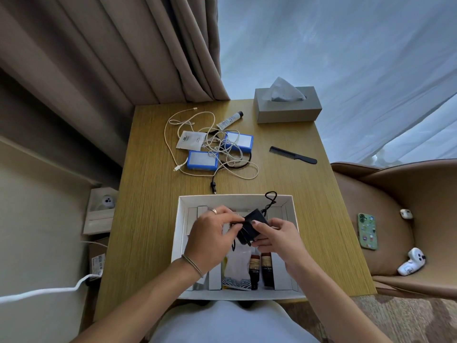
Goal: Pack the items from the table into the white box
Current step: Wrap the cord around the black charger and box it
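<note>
Looks like a hotel room or a bedroom at home. Shown by heavy beige pleated curtains [111,50] beside sheer white drapes [346,58] behind a small wood-grain desk [153,194]. Grey rectangular tissue box [289,107] at the desk's far right corner, black plastic comb [293,155] near its right edge, small white toiletry tube with a black cap [230,120] toward the far edge. Tan leather armchair [395,194] just beside the desk's right edge, with a green-cased phone [367,231] lying on its seat.
</note>
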